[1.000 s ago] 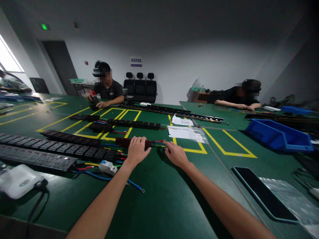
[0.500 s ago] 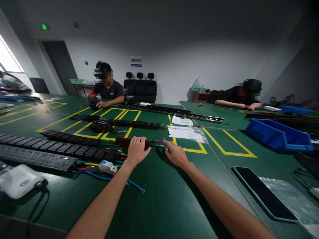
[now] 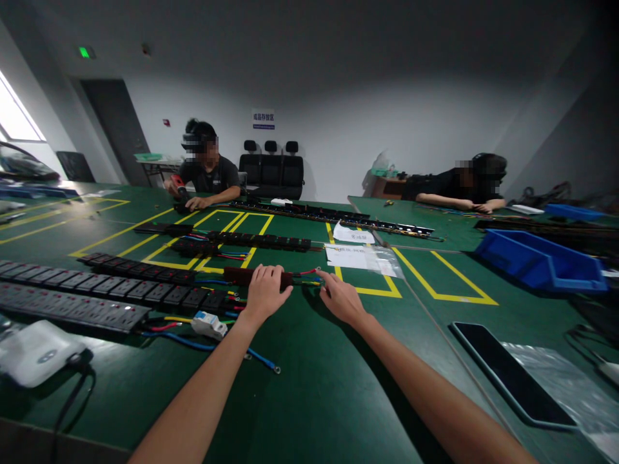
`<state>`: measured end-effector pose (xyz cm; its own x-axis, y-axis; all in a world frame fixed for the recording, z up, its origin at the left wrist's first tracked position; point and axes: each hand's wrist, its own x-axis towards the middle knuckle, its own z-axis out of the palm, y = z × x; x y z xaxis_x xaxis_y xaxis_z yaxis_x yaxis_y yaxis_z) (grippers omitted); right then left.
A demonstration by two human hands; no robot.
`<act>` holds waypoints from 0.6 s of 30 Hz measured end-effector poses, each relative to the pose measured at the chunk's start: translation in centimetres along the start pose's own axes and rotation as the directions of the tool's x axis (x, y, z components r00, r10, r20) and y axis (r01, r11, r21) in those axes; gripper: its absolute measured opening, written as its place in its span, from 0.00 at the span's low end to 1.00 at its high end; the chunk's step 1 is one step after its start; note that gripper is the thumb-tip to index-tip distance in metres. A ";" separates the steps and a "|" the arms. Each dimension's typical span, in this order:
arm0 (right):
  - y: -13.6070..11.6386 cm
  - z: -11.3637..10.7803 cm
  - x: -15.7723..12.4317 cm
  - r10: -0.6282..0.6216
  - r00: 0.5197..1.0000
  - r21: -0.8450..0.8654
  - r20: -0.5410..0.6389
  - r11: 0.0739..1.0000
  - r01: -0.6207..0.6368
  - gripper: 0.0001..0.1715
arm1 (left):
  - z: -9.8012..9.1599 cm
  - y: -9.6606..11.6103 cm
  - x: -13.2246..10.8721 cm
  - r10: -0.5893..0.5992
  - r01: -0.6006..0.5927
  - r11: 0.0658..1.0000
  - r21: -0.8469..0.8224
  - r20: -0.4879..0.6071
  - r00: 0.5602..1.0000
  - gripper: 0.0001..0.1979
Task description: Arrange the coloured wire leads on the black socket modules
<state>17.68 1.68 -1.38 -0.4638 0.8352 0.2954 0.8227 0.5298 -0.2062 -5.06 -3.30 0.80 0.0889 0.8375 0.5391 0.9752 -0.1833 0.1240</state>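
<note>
A dark reddish-brown bar (image 3: 236,276) lies on the green table in front of me. My left hand (image 3: 265,289) rests over its right part, fingers wrapped across the top and the thumb along the near side. Red, green and blue wires (image 3: 305,274) come out of the bar's right end. At their tips is my right hand (image 3: 338,296), index finger reaching the red wire's ring terminal, the other fingers curled; the wire ends partly disappear among the fingers.
Long black power strips (image 3: 72,308) and a white circuit breaker (image 3: 209,325) lie to the left. A phone (image 3: 507,374), a plastic bag (image 3: 561,380) and a blue bin (image 3: 536,261) are at right. Paper labels (image 3: 355,256) lie ahead. Two people work across the table, one holding a red power tool (image 3: 180,187).
Both my hands stay in place on the bar and at the wire ends. The view shifts very slightly.
</note>
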 end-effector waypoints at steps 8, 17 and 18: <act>0.0 0.2 0.1 0.004 1.000 -0.032 0.007 0.999 -0.004 0.34 | 0.1 -0.1 -0.1 0.005 -0.004 1.000 0.030 -0.020 1.000 0.15; -0.2 -0.1 0.0 0.004 1.000 -0.021 0.007 1.000 -0.003 0.32 | 0.1 -0.1 -0.1 0.004 -0.003 1.000 0.008 -0.022 1.000 0.15; -0.2 -0.1 -0.1 0.005 1.000 -0.020 0.011 1.000 -0.005 0.32 | 0.1 0.0 -0.1 0.006 -0.006 1.000 0.013 -0.021 1.000 0.15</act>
<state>17.59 1.52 -1.26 -0.4630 0.8396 0.2840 0.8314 0.5225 -0.1894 -5.09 -3.34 0.62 0.0904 0.8256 0.5569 0.9772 -0.1814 0.1103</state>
